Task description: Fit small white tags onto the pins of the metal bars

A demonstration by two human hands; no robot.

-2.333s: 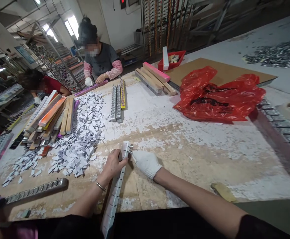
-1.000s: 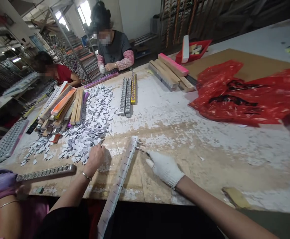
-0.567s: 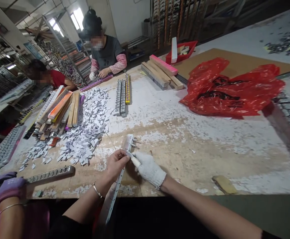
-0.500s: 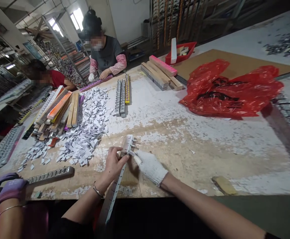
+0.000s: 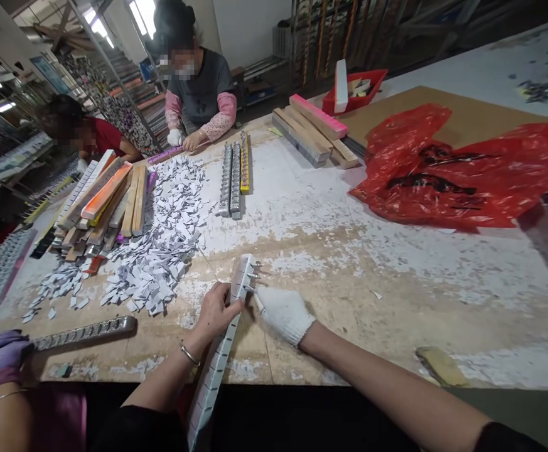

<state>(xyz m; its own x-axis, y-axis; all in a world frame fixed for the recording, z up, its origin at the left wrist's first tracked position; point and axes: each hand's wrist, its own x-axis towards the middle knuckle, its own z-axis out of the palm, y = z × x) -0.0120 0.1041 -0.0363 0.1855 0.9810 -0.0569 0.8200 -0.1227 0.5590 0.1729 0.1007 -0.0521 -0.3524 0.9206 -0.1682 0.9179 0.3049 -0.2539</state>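
My left hand (image 5: 214, 314) is bare, with a bracelet at the wrist. It grips a long whitish slotted bar (image 5: 217, 361) near its far end, thumb across the top. The bar slants from the bench over its front edge towards me. Several short metal pins (image 5: 256, 271) stick out of its right side near the far end. In a white knit glove, my right hand (image 5: 285, 314) is closed beside the bar, just below the pins. Whatever its fingertips pinch is too small to make out.
Loose white chips (image 5: 161, 263) and stacked wooden bars (image 5: 108, 201) lie left. Silver pieces (image 5: 230, 179) sit farther back; a red plastic bag (image 5: 452, 169) is at right. A sponge-like block (image 5: 440, 366) lies near the front edge. A co-worker's purple-gloved hand (image 5: 5, 351) holds another bar.
My left index finger has come off the bar's top to its left side. My right hand has drawn slightly down from the pins. The view has shifted a little.
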